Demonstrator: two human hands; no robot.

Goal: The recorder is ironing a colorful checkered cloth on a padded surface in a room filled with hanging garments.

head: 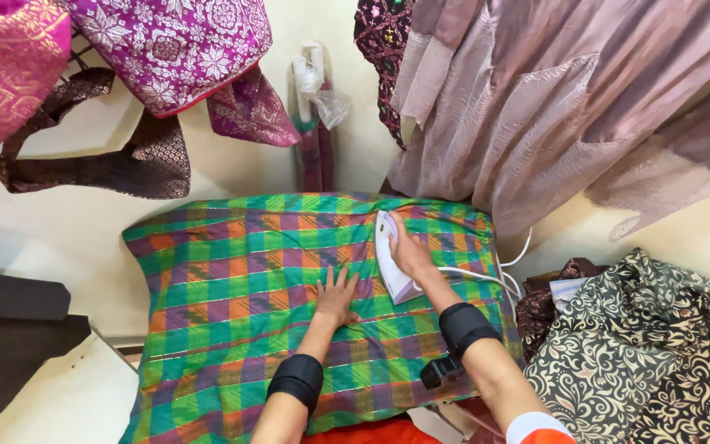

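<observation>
Fingers of the right hand [408, 249] are clamped on the white iron [390, 265]. Left hand [337, 298] lies flat, fingers apart, on the green plaid cloth [232, 288].

white iron [389, 261] flat on spread green-orange checked cloth [232, 288], seemingly mid-board

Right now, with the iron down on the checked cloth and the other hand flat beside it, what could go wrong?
1. The left hand lies flat on the checked cloth close to the white iron; a sideways pass might burn the fingers.
2. The cord trails across the cloth's right edge by the right hand and could snag or drag.
3. Pausing the iron in one spot may scorch the fabric.
</observation>
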